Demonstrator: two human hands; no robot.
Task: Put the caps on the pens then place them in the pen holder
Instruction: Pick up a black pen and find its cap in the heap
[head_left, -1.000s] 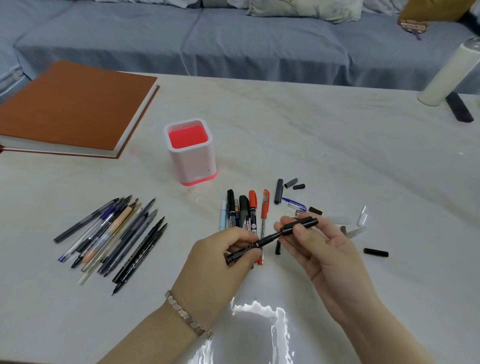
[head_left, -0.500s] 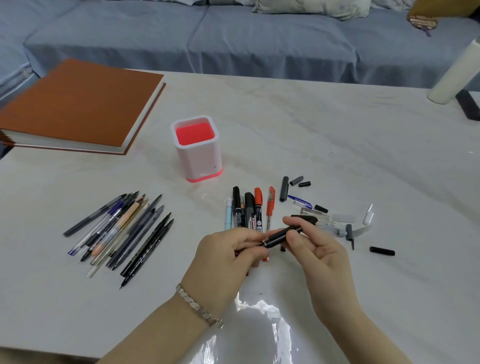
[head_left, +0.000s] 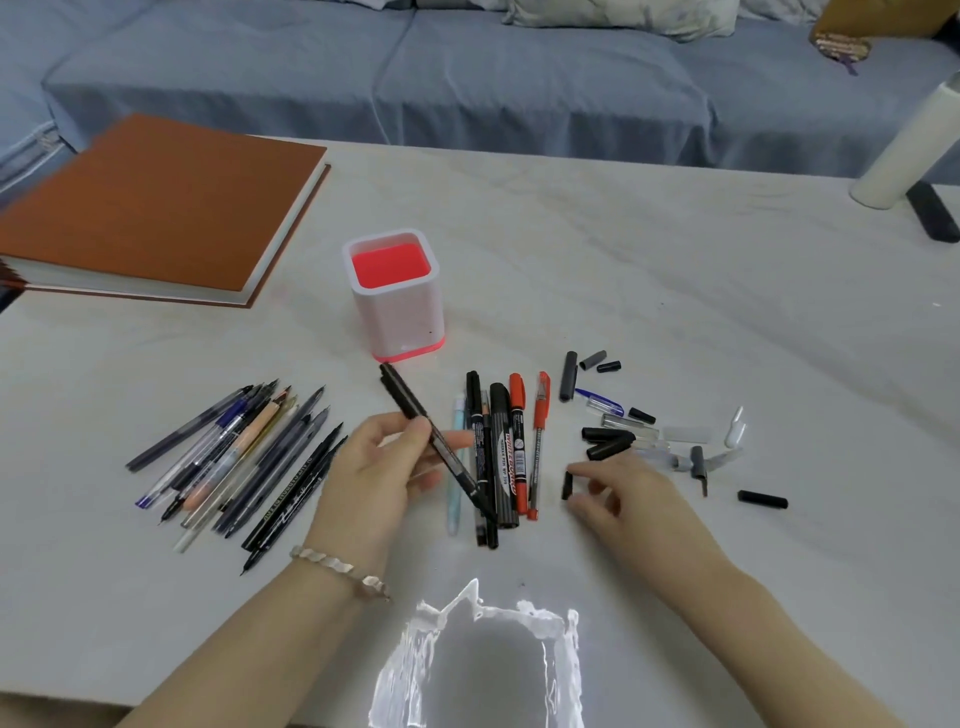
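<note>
The left hand (head_left: 387, 465) pinches a black capped pen (head_left: 435, 446) between thumb and fingertips near the middle of its barrel; the pen slants, its capped end pointing up toward the pen holder (head_left: 397, 304) and stopping just short of the holder's red base. Its lower end hangs over the row of capped markers (head_left: 501, 452) that lies in front of the holder. The right hand (head_left: 631, 493) rests low on the table (head_left: 675, 312), to the right of that row, its fingers loosely curled and partly spread, with fingertips touching a small black cap (head_left: 567, 485); whether it grips that cap cannot be told. Loose caps (head_left: 608, 441) are scattered to the right of the holder, just beyond the right hand. Uncapped pens (head_left: 234, 457) lie bunched to the holder's left front. The holder stands upright.
</note>
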